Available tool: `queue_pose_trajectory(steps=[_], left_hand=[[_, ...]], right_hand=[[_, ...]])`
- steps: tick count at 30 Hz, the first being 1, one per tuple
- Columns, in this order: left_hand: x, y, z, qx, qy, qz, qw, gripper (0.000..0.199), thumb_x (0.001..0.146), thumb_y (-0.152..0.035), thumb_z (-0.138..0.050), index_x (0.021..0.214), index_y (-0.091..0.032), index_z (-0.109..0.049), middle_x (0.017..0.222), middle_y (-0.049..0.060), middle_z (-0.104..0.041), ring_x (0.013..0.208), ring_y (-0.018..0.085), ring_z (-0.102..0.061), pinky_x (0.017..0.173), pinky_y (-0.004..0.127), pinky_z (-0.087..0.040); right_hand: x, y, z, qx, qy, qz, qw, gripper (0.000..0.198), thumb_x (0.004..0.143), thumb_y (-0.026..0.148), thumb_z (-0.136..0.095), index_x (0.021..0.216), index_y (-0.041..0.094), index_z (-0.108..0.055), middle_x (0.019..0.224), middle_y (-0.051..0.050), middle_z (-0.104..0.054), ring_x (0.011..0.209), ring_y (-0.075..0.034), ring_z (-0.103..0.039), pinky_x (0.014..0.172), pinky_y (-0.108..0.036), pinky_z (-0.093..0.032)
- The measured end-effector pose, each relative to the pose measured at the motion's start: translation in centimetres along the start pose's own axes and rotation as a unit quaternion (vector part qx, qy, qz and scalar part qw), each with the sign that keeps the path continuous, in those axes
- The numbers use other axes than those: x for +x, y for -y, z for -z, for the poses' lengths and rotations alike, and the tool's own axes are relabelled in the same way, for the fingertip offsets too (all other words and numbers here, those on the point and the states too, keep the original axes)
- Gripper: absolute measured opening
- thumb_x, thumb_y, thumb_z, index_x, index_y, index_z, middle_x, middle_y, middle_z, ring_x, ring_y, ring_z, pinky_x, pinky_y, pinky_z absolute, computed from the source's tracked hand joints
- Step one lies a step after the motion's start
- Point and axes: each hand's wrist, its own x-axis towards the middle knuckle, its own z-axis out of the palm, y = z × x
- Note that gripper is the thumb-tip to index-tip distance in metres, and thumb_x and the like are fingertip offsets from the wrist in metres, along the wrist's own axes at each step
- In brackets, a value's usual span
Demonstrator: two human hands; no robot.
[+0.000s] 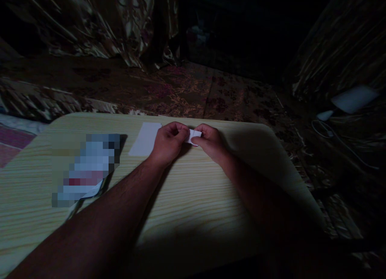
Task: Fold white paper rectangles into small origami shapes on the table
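A small piece of folded white paper (195, 133) is pinched between my two hands, just above the far part of the table. My left hand (170, 141) grips its left end, thumb toward the middle. On the right end, my right hand (209, 140) holds it with thumb and fingers. A line, perhaps a crease, crosses the paper between the thumbs. Just left of my left hand lies a flat white sheet (144, 139) on the tabletop, its right side partly covered by that hand.
The light wood-grain table (193, 190) has rounded corners. At its left lies a pixel-blurred object (90, 166) with a dark edge. Beyond the table is a dark patterned floor covering (181, 89). To the right are a pale flat object (355, 98) and a white cable (346, 150).
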Motion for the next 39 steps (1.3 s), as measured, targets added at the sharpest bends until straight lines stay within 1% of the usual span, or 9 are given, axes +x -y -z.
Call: queue_pose_trajectory(steps=[4,13,20,27,31,39], left_hand=[[-0.11,-0.03,-0.03,0.002,0.008,0.004,1.000,0.017,0.073,-0.032,-0.064,0.075,-0.015,-0.063,0.065,0.001,-0.061,0.055,0.010,-0.050,0.053,0.021,-0.040],[-0.13,0.09,0.02,0.004,0.024,0.000,1.000,0.016,0.074,-0.032,-0.064,0.075,-0.015,-0.063,0.064,0.001,-0.060,0.055,0.010,-0.050,0.053,0.020,-0.040],[-0.17,-0.04,-0.01,0.004,0.026,0.000,1.000,0.019,0.075,-0.034,-0.065,0.075,-0.015,-0.063,0.063,0.000,-0.060,0.054,0.009,-0.050,0.052,0.021,-0.040],[-0.21,-0.06,-0.05,0.006,0.024,0.001,1.000,0.019,0.075,-0.034,-0.064,0.075,-0.015,-0.062,0.064,0.001,-0.061,0.054,0.009,-0.050,0.053,0.021,-0.039],[-0.18,-0.04,-0.05,0.004,0.026,0.002,1.000,0.019,0.075,-0.034,-0.065,0.076,-0.015,-0.063,0.064,0.000,-0.061,0.054,0.009,-0.051,0.053,0.021,-0.040],[-0.17,0.12,-0.04,-0.004,0.027,0.001,1.000,0.019,0.075,-0.034,-0.065,0.075,-0.015,-0.062,0.064,0.000,-0.060,0.054,0.009,-0.050,0.053,0.021,-0.039]], right_hand=[[0.08,-0.14,-0.09,-0.022,-0.017,-0.003,1.000,0.012,0.062,0.022,-0.061,0.071,0.019,-0.054,0.060,0.006,-0.054,0.056,-0.010,-0.048,0.052,-0.022,-0.035],[-0.20,0.31,0.15,0.004,-0.025,-0.006,1.000,0.014,0.060,0.024,-0.066,0.066,0.018,-0.055,0.056,0.006,-0.051,0.053,-0.009,-0.044,0.051,-0.022,-0.032],[-0.24,0.64,0.16,-0.001,-0.022,-0.021,1.000,0.012,0.061,0.024,-0.065,0.066,0.018,-0.056,0.058,0.005,-0.054,0.055,-0.010,-0.046,0.051,-0.022,-0.032],[-0.19,0.33,0.14,-0.010,-0.024,-0.003,1.000,0.011,0.062,0.023,-0.063,0.066,0.019,-0.055,0.057,0.006,-0.050,0.054,-0.010,-0.045,0.052,-0.022,-0.032],[-0.18,0.20,0.11,0.010,-0.020,0.010,1.000,0.011,0.062,0.023,-0.064,0.066,0.019,-0.054,0.056,0.006,-0.050,0.053,-0.010,-0.044,0.050,-0.022,-0.031],[-0.31,0.65,0.09,0.017,-0.019,-0.018,1.000,0.014,0.062,0.025,-0.065,0.063,0.019,-0.052,0.055,0.006,-0.052,0.053,-0.010,-0.045,0.051,-0.022,-0.032]])
